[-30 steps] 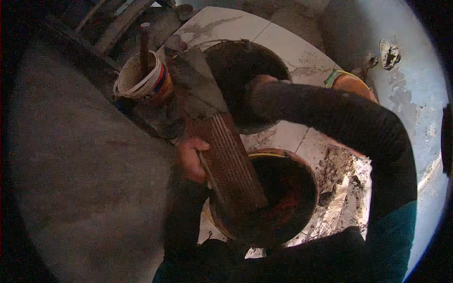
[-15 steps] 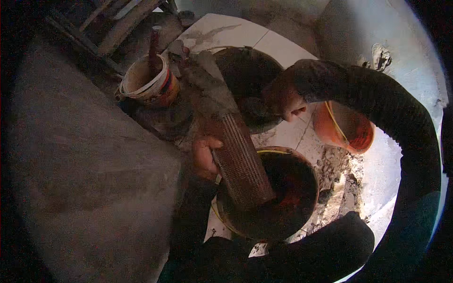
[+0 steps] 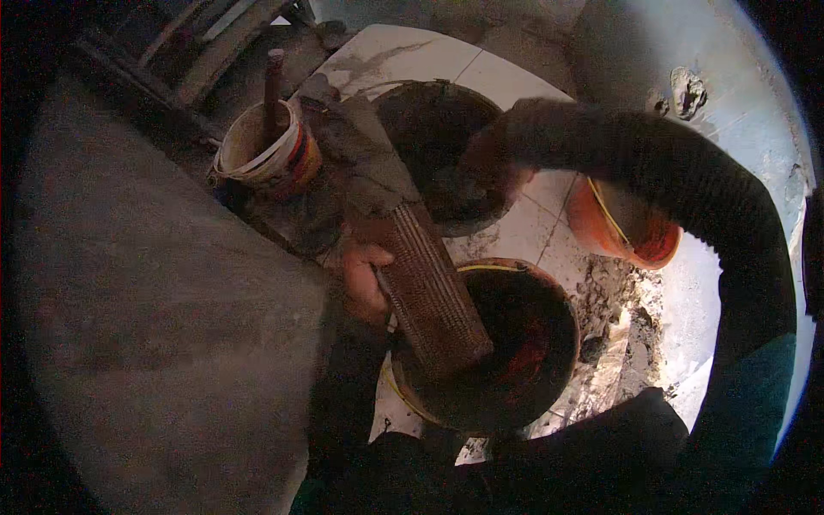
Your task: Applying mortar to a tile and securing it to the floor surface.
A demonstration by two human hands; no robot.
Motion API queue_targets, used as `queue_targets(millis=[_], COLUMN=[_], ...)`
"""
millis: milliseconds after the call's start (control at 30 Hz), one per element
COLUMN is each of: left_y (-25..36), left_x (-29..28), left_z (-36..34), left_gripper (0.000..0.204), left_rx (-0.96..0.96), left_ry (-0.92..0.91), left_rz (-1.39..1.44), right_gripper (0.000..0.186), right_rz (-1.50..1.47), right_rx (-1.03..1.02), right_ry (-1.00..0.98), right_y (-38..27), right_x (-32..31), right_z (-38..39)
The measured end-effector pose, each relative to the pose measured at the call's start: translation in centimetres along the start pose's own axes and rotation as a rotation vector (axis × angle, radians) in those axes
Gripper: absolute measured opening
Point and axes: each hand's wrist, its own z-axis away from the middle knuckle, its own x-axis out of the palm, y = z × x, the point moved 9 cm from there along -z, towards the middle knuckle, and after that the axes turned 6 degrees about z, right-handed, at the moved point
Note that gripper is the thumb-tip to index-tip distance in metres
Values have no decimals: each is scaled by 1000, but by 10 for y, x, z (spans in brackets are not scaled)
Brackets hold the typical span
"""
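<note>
My left hand (image 3: 365, 281) grips a long brown tile (image 3: 436, 296) by its left edge, thumb on the ridged face. Grey mortar (image 3: 379, 167) coats the tile's far part; its near end hangs over a dark bucket (image 3: 572, 360) with a yellow handle. At the far dark bucket (image 3: 442, 88), my right hand (image 3: 505, 163) reaches in over the right side. Its fingers look curled, but shadow hides what they hold.
An orange bucket (image 3: 592, 230) stands at right. To the left is a white pail (image 3: 287, 159) with a brown-handled tool (image 3: 274, 94) in it. Spilled mortar (image 3: 605, 296) lies on the pale floor tiles (image 3: 412, 51). A large grey surface (image 3: 172, 326) fills the left.
My right hand has moved left and further into the far bucket. The tile in my left hand stays nearly in place, with the whole view shifted slightly.
</note>
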Motion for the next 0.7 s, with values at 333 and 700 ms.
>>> queue_targets(millis=[333,700], left_y=[-16,-49], left_x=[-6,63], left_z=[27,34], left_gripper=[45,42], left_rx=[-338,-291], left_ry=[200,17], left_rz=[204,283], right_gripper=[20,28], right_rz=[-110,-593], right_rx=[-253,64], right_ry=[537,1405], right_y=[27,-80], right_x=[16,87], right_z=[114,138])
